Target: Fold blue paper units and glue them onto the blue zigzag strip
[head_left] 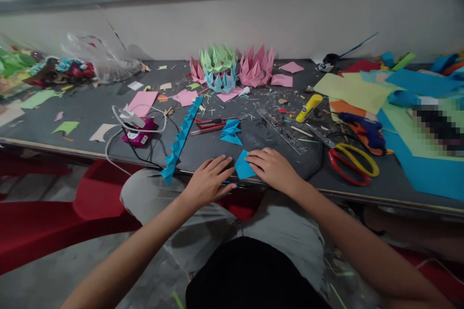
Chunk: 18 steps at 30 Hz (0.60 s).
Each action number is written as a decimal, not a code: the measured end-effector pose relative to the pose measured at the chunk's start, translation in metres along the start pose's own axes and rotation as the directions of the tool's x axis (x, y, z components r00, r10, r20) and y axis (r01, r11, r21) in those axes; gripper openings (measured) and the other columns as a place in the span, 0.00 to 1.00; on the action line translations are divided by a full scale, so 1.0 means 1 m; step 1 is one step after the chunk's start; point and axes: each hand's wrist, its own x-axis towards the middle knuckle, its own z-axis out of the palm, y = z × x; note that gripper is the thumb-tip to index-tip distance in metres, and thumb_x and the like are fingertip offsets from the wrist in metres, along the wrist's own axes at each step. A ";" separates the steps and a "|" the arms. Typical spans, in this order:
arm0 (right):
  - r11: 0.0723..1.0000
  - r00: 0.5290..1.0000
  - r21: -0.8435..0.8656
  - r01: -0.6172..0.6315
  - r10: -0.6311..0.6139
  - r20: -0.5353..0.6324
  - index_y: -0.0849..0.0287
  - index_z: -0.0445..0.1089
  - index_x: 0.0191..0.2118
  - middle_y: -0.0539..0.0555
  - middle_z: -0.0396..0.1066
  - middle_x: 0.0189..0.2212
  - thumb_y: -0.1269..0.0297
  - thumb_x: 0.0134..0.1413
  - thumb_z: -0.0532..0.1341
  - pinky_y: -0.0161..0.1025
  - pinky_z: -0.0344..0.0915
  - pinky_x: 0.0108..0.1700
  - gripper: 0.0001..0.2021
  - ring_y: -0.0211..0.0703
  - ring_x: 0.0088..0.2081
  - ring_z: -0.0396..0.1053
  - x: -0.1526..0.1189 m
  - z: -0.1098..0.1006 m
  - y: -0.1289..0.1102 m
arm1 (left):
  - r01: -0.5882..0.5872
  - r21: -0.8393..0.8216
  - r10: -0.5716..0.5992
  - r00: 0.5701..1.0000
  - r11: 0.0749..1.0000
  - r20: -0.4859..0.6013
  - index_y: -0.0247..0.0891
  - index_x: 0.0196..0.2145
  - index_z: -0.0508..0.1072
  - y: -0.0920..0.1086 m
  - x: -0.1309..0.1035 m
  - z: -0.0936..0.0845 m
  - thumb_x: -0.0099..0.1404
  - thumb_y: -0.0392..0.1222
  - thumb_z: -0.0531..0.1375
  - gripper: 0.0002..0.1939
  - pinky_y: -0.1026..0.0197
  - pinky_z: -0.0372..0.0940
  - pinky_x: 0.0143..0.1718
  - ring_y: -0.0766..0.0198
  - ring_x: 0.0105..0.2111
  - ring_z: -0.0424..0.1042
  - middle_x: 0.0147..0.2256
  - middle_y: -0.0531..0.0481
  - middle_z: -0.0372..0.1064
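A small folded piece of blue paper [242,165] lies at the table's front edge. My right hand [271,166] rests with its fingertips on the paper's right side, fingers stretched out. Just left of the paper, my left hand [210,178] lies on the table edge with its fingers spread, holding nothing. Behind the paper sits a short piece of pleated blue paper [231,132]. Further left, a long strip of joined blue folds [182,140] slants across the table and pokes over the front edge. A red utility knife [213,122] lies behind my left hand.
Paper crowns in pink [256,67], green [217,59] and light blue stand near the wall. To the right are scissors [350,164], a glue stick [309,108], a blue glue gun [364,130], a clear ruler [282,130] and coloured sheets. A purple power adapter [139,134] with cables sits left.
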 end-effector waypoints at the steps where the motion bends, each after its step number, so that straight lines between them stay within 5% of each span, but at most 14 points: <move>1: 1.000 1.000 -0.001 0.016 -0.016 0.009 0.58 0.71 0.45 0.54 0.70 0.46 0.66 0.59 0.52 0.43 0.62 0.41 0.12 0.45 0.41 0.64 0.001 -0.001 0.001 | -0.021 -0.028 0.021 1.000 0.999 -0.012 0.40 0.48 0.68 -0.001 0.002 0.001 0.65 0.52 0.49 0.19 0.54 0.58 0.51 0.56 0.55 0.58 0.54 0.46 0.61; 6: 0.995 0.995 0.010 0.096 -0.096 -0.004 0.58 0.70 0.45 0.55 0.70 0.46 0.64 0.59 0.53 0.43 0.62 0.43 0.13 0.45 0.43 0.65 0.003 -0.003 0.006 | -0.060 -0.117 0.055 0.997 0.991 -0.046 0.35 0.54 0.62 -0.001 0.013 0.011 0.65 0.47 0.51 0.22 0.54 0.58 0.53 0.59 0.54 0.60 0.53 0.43 0.63; 10: 0.971 0.973 0.080 0.226 -0.222 -0.064 0.57 0.72 0.41 0.55 0.72 0.41 0.56 0.56 0.56 0.42 0.61 0.43 0.13 0.44 0.43 0.66 -0.007 -0.002 0.000 | -0.003 -0.155 -0.014 0.994 0.988 -0.110 0.36 0.50 0.66 0.007 0.014 0.019 0.67 0.43 0.47 0.18 0.53 0.57 0.53 0.59 0.52 0.62 0.51 0.44 0.65; 18: 0.965 0.973 0.134 0.227 -0.221 -0.063 0.57 0.72 0.33 0.52 0.74 0.35 0.65 0.59 0.53 0.39 0.59 0.38 0.10 0.39 0.37 0.68 -0.012 -0.005 -0.010 | 0.107 -0.262 -0.158 0.970 0.959 -0.184 0.38 0.41 0.73 0.012 0.022 0.022 0.66 0.41 0.50 0.13 0.57 0.62 0.42 0.61 0.40 0.67 0.38 0.47 0.71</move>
